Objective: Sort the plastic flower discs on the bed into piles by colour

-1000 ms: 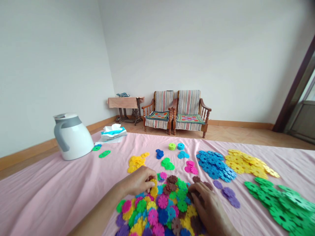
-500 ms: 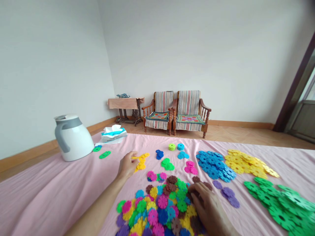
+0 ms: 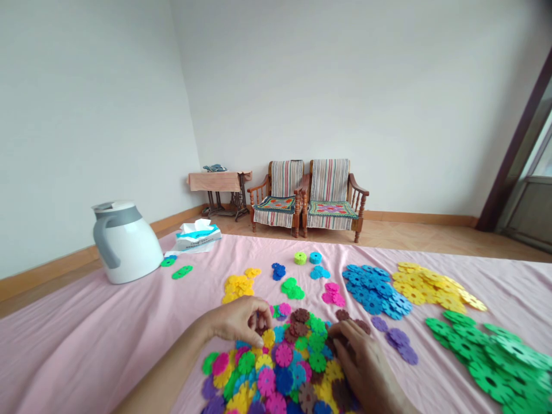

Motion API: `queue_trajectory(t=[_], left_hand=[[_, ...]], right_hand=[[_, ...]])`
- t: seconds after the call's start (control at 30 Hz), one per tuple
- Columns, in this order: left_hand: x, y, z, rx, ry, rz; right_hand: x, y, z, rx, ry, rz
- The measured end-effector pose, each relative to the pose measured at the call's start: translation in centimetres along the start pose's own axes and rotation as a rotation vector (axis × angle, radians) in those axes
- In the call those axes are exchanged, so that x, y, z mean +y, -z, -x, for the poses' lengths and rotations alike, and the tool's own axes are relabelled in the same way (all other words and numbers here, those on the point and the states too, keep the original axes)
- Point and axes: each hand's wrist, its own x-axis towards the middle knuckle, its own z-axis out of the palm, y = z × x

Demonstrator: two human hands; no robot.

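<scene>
A mixed heap of flower-shaped plastic discs [image 3: 283, 379] in many colours lies in front of me. My left hand [image 3: 241, 322] is at the heap's far left edge, its fingers bent and the thumb apart, touching or just over a yellow disc [image 3: 268, 337]. On the heap's right side rests my right hand [image 3: 356, 351], fingers curled down and close together; whatever they hold is hidden. Brown discs [image 3: 301, 315] lie between the hands, with another brown disc [image 3: 342, 314] just beyond the right fingers. Past my left hand is a group of yellow discs [image 3: 237, 286].
Sorted discs lie around: blue pile [image 3: 375, 290], yellow pile [image 3: 435, 283], green pile [image 3: 509, 356], purple discs [image 3: 401, 344], pink discs [image 3: 333, 294], green discs [image 3: 293, 288]. A white jug [image 3: 129, 247] and tissue box [image 3: 197, 236] stand left on the pink cloth [image 3: 86, 333]. Two chairs [image 3: 330, 201] stand beyond.
My left hand has come back from the yellow group to the mixed heap, leaving yellow discs lying there. My right hand has stayed nearly still.
</scene>
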Motion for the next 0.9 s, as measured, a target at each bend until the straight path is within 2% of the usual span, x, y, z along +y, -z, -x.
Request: queue_trajectory(t=[0.17,0.3,0.47,0.63,0.77,0.9], left_hand=[[0.2,-0.7,-0.5,0.037,-0.019,-0.085],[0.0,-0.4,-0.5,0.055,0.002,0.008],[-0.8,0.7,-0.3,0.199,0.022,0.039],[0.6,-0.4,-0.1,0.061,0.025,-0.001],[1.5,-1.7,-0.2,0.093,-0.015,-0.152],[1.5,-1.7,-0.1,0.072,-0.012,-0.082]], right_hand=[[0.1,-0.1,0.0,-0.014,-0.007,0.003],[0.1,0.0,0.0,-0.041,-0.010,0.006],[0.2,0.0,0.0,-0.027,-0.009,0.003],[0.1,0.0,0.0,-0.026,-0.006,0.007],[-0.2,0.1,0.0,-0.025,-0.026,0.025],[-0.1,0.1,0.0,-0.036,-0.024,0.025]])
